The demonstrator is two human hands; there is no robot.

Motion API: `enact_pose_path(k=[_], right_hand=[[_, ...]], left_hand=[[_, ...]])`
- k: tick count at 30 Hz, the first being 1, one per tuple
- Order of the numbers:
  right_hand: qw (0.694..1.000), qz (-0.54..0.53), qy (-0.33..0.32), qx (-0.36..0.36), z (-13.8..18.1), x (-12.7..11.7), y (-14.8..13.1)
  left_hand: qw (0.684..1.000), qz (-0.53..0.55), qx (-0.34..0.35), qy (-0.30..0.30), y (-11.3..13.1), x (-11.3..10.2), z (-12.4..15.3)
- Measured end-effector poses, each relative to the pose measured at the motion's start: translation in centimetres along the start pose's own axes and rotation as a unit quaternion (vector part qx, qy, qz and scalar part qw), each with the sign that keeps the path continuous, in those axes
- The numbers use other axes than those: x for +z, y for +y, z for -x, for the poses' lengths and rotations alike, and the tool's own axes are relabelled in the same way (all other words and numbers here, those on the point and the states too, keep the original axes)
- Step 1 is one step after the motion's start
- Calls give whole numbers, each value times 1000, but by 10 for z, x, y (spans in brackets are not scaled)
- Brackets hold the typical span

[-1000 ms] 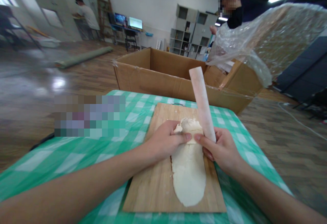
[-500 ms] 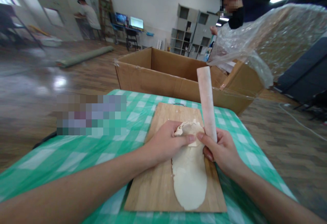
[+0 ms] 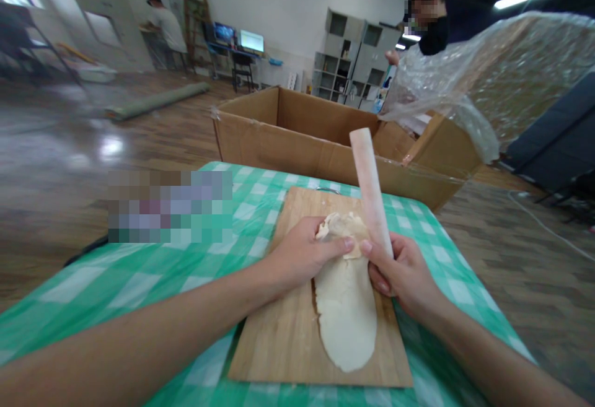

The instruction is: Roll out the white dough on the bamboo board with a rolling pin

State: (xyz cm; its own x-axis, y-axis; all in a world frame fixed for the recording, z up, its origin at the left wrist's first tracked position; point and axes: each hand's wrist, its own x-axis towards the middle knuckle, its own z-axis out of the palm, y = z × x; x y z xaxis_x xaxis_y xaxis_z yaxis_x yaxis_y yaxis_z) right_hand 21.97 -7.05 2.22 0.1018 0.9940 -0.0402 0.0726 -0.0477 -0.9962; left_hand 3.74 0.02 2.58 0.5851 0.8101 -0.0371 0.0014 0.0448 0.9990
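In the head view, dough (image 3: 348, 320) on the board (image 3: 279, 339) is pinched by the left grip (image 3: 307, 252) and right grip (image 3: 403, 272); it could be torn by uneven pulling. The rolling pin (image 3: 370, 190), also held by the latter, could be dropped boardward if loosened.

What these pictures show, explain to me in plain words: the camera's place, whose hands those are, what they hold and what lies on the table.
There is no machine here. All the pictures come from one camera worn on a person's head, looking forward and down, so the hands you see are the wearer's own. The left hand grips the bunched far end of a flat, pale sheet that looks like dough. The right hand holds a tilted rolling pin, its thumb at the dough too. Beneath lies a wooden board on a green-and-white checked cloth. Beyond the table stands an open cardboard box.
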Motion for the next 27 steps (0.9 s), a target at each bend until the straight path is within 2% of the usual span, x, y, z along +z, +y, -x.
enact_pose_path(k=[4, 8, 11, 14, 16, 19, 21, 22, 24, 26, 27], right_hand=[[1000, 1, 1, 27, -2, 1, -4], [999, -4, 25, 19, -3, 4, -4], [999, -13, 24, 23, -4, 4, 1], [999, -35, 17, 5, -8, -1, 8], [998, -44, 39, -22, -12, -7, 14], [991, -46, 112, -52, -21, -16, 20], [986, -51, 147, -62, -26, -22, 23], [984, -54, 158, -66, -29, -24, 24], [981, -56, 170, -70, -32, -26, 26], [980, -53, 175, -77, -34, -28, 27], [980, -49, 177, -82, -34, -28, 27]], left_hand=[[999, 36, 1, -15, -4, -2, -1], [999, 7, -4, -42, -9, -4, -1], [999, 4, -8, -38, -12, -4, -2], [1000, 4, -9, 3, -12, -3, -5], [998, -11, 9, 56, -7, -7, -7], [980, -86, 90, 157, 10, -18, -6], [950, -174, 181, 185, 23, -26, -2], [932, -220, 234, 170, 28, -29, 1], [892, -296, 328, 91, 33, -32, 5], [855, -363, 370, -28, 31, -31, 7], [836, -399, 367, -87, 28, -31, 7]])
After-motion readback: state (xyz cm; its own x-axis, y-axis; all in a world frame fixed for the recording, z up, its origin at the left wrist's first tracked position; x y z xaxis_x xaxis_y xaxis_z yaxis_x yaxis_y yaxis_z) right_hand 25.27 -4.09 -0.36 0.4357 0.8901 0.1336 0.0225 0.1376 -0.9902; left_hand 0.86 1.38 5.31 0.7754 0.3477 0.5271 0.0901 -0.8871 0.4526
